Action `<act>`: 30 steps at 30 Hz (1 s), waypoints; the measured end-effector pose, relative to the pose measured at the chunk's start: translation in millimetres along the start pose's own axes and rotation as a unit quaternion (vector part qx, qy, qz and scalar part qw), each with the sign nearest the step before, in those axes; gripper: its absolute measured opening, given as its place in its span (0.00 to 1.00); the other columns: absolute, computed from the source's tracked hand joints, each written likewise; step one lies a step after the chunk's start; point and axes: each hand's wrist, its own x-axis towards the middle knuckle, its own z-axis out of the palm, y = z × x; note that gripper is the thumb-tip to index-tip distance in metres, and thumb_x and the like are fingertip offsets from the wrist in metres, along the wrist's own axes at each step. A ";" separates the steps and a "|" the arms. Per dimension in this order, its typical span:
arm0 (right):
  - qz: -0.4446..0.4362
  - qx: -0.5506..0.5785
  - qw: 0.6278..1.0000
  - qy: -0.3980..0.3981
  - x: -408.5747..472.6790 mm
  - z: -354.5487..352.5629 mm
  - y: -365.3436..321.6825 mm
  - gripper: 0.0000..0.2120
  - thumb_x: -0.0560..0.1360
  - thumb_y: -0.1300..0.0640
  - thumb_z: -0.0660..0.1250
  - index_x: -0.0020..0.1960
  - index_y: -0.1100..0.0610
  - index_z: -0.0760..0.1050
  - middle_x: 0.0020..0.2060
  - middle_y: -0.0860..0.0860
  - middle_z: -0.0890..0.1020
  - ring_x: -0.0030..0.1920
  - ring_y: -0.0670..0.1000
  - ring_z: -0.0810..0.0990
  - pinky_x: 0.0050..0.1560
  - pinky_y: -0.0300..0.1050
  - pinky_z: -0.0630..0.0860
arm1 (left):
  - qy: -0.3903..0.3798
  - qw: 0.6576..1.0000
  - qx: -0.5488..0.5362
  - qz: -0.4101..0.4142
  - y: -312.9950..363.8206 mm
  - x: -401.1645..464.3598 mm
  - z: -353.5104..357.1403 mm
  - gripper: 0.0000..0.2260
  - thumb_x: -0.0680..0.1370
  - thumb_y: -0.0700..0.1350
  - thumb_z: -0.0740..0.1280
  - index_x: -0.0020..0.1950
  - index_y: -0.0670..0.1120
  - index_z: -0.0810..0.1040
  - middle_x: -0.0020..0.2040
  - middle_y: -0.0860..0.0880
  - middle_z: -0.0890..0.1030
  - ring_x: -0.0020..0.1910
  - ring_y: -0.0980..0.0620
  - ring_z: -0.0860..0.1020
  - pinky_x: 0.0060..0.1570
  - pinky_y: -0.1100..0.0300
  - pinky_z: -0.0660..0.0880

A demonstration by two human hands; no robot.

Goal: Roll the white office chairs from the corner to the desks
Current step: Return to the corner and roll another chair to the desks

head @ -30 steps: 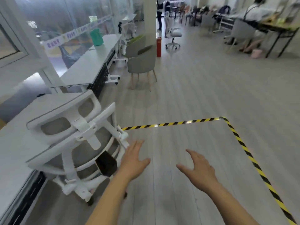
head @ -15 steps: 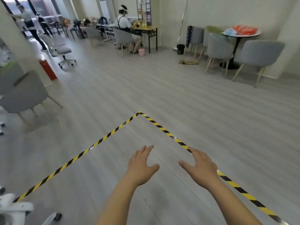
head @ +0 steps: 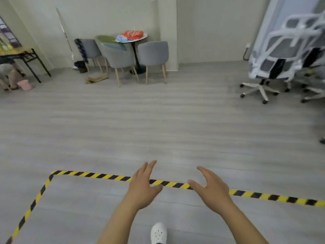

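Note:
White mesh office chairs [head: 281, 55] on castor bases stand bunched in the far right corner, partly cut off by the frame edge. My left hand [head: 143, 186] and my right hand [head: 211, 188] hover side by side over the floor at the bottom centre, fingers straight and spread, holding nothing. Both hands are several steps away from the chairs. No desk for the chairs shows in this view.
Yellow-black hazard tape [head: 105, 176] marks a floor rectangle under my hands. Grey tub chairs [head: 153, 53] ring a small round table [head: 132, 38] at the back wall. A wooden table [head: 19, 53] with a seated person is far left. My white shoe [head: 158, 233] shows below.
My view has swung right, away from the desks and the chair parked there, round to the corner with the white chairs. Both hands stay out in front, empty.

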 end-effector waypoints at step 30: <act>0.313 0.195 0.859 0.355 363.2 -399.2 280.0 0.35 0.73 0.31 0.62 0.76 0.41 0.58 0.75 0.42 0.63 0.75 0.48 0.60 0.74 0.54 0.60 | -0.347 0.873 0.144 0.310 504.6 603.9 266.9 0.35 0.74 0.57 0.68 0.75 0.66 0.51 0.79 0.57 0.50 0.77 0.52 0.50 0.74 0.50 0.53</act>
